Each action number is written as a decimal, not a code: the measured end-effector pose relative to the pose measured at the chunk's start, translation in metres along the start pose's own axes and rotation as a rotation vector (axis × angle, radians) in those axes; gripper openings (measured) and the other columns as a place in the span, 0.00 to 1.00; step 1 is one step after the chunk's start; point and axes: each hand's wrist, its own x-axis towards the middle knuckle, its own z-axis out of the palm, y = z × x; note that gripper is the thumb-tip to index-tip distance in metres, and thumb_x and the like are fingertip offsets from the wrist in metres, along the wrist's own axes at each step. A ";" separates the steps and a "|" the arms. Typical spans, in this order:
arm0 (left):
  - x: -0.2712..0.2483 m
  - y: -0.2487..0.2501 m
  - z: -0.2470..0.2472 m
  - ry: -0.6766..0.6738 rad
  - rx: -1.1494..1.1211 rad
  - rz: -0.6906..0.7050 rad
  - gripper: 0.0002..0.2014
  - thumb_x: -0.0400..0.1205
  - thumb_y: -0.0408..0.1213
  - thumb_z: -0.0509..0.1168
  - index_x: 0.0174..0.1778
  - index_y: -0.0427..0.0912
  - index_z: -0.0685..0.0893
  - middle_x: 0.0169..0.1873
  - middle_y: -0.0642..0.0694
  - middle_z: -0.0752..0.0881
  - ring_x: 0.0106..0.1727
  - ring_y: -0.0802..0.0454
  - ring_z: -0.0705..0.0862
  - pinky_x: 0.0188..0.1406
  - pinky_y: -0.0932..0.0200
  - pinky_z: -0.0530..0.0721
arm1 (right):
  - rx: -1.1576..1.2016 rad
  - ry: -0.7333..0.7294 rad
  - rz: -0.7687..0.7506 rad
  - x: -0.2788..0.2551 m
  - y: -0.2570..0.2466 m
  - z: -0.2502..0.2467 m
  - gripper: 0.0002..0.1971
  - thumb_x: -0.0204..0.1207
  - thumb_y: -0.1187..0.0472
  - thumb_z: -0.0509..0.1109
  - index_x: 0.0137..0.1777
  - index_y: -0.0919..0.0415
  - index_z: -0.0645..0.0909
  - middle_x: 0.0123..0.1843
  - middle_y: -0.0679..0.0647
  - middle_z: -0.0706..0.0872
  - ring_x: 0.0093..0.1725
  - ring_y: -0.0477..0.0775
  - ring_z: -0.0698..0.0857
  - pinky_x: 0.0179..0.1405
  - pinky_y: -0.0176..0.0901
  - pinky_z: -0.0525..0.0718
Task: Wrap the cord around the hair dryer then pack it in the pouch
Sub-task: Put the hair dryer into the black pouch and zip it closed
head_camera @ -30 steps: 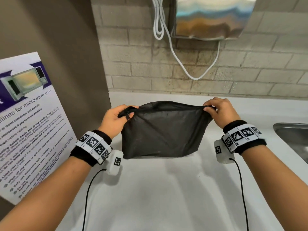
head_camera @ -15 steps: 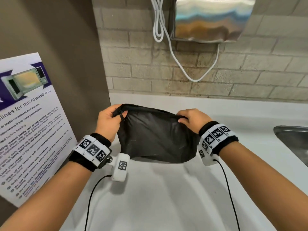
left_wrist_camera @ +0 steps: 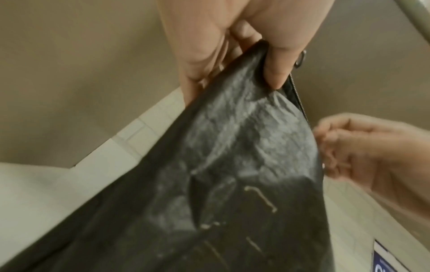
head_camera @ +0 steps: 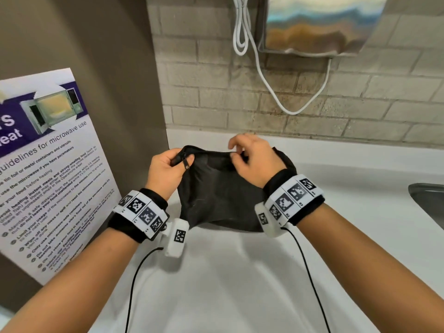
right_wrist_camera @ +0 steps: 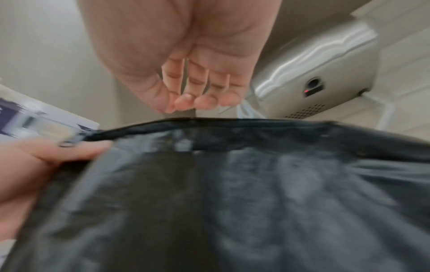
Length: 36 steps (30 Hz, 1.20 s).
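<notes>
A black fabric pouch [head_camera: 221, 195] hangs above the white counter [head_camera: 240, 272]. My left hand [head_camera: 182, 162] pinches its top left corner beside the metal zipper pull [head_camera: 187, 164]; the left wrist view shows the thumb pressed on the fabric [left_wrist_camera: 232, 165]. My right hand [head_camera: 236, 152] hovers at the middle of the pouch's top rim. In the right wrist view its fingers [right_wrist_camera: 197, 99] hang loosely curled just above the rim [right_wrist_camera: 232, 121] and hold nothing. The pouch's right end droops behind my right wrist. No hair dryer or cord shows outside the pouch.
A steel wall-mounted hand dryer [head_camera: 319, 22] with a looped white cable [head_camera: 264, 78] hangs on the brick wall ahead. A microwave poster [head_camera: 48, 176] covers the left wall. A steel sink's edge [head_camera: 430, 203] is at the right.
My right hand slid left along the top rim from the right corner to the middle and let go. The pouch's right side slackened. The left hand kept its pinch.
</notes>
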 end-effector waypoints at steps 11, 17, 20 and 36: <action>-0.009 0.006 0.000 -0.119 0.186 0.075 0.11 0.73 0.22 0.69 0.42 0.43 0.89 0.20 0.64 0.84 0.27 0.70 0.80 0.31 0.77 0.76 | -0.098 -0.202 -0.103 0.004 -0.042 0.030 0.16 0.76 0.50 0.66 0.49 0.65 0.75 0.44 0.59 0.82 0.44 0.58 0.78 0.43 0.49 0.78; -0.012 0.012 0.000 -0.141 0.325 0.184 0.13 0.73 0.19 0.65 0.45 0.42 0.78 0.27 0.60 0.80 0.29 0.74 0.79 0.34 0.81 0.72 | -0.179 -0.140 -0.204 -0.002 -0.043 0.031 0.10 0.76 0.60 0.65 0.47 0.69 0.77 0.43 0.65 0.84 0.44 0.66 0.82 0.42 0.51 0.79; -0.014 0.012 0.001 -0.133 0.363 0.232 0.20 0.71 0.18 0.64 0.36 0.51 0.68 0.23 0.57 0.75 0.25 0.69 0.77 0.29 0.77 0.71 | -0.240 -0.095 -0.216 -0.004 -0.046 0.035 0.12 0.74 0.58 0.66 0.46 0.70 0.78 0.41 0.66 0.85 0.41 0.67 0.83 0.39 0.54 0.81; -0.027 -0.001 -0.003 -0.186 0.282 0.270 0.09 0.79 0.23 0.63 0.48 0.37 0.86 0.32 0.66 0.84 0.33 0.77 0.81 0.36 0.81 0.74 | -0.265 -0.130 -0.189 -0.006 -0.042 0.037 0.25 0.78 0.50 0.42 0.51 0.65 0.76 0.48 0.61 0.85 0.49 0.64 0.82 0.51 0.52 0.71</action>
